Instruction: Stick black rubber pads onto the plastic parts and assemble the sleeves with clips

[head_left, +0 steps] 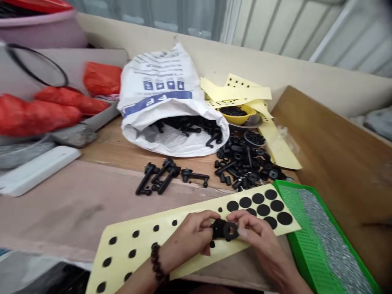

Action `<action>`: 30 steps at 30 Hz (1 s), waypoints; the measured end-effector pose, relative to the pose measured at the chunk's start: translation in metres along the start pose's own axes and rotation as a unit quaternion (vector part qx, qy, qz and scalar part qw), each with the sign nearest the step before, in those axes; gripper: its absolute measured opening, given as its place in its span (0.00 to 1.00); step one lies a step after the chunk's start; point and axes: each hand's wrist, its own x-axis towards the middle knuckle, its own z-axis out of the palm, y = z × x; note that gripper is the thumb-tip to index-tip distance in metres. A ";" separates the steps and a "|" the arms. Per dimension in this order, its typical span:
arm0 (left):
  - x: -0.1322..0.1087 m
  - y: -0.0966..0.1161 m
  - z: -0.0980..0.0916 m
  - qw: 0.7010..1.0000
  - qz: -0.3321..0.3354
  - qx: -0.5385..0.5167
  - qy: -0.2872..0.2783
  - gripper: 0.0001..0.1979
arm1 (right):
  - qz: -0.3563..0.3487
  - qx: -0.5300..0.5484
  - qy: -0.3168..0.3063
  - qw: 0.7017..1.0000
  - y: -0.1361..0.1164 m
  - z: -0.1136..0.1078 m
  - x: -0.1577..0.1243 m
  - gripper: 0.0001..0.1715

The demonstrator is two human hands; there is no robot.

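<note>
My left hand [191,239] and my right hand [260,241] meet over a pale yellow backing sheet [143,245] that carries black round pads [265,206] at its right end. Both hands pinch one small black plastic part [225,230] with a round ring end, held just above the sheet. A dark bead bracelet [157,263] sits on my left wrist.
Behind the sheet lie loose black plastic parts [165,175] and a larger heap [245,163]. A white sack [171,106] spills more of them. A yellow bowl [237,114] and used yellow sheets [239,92] stand behind. A green perforated tray [321,241] is at right, red bags [45,108] at left.
</note>
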 end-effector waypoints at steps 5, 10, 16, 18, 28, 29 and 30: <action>0.000 0.000 -0.003 0.993 -0.049 -0.111 0.003 0.20 | -0.002 0.039 -0.019 0.999 -0.006 0.008 0.002 0.11; -0.003 0.014 -0.006 0.993 -0.074 -0.088 0.013 0.22 | 0.001 0.048 -0.017 0.999 -0.005 0.007 0.002 0.10; -0.008 0.028 -0.008 0.995 -0.062 -0.082 -0.005 0.20 | 0.000 0.040 -0.023 0.999 -0.003 0.006 0.004 0.11; -0.008 0.027 -0.008 0.995 -0.058 -0.077 -0.001 0.20 | 0.003 0.033 -0.024 0.999 -0.004 0.006 0.004 0.11; -0.004 0.035 -0.008 0.996 -0.064 -0.066 -0.014 0.18 | 0.001 -0.006 -0.021 1.000 -0.006 0.008 0.005 0.12; -0.005 0.036 -0.008 0.996 -0.066 -0.063 -0.015 0.18 | 0.000 -0.007 -0.020 1.000 -0.006 0.008 0.005 0.12; -0.005 0.036 -0.008 0.996 -0.065 -0.060 -0.014 0.18 | 0.000 -0.008 -0.018 1.000 -0.007 0.008 0.005 0.12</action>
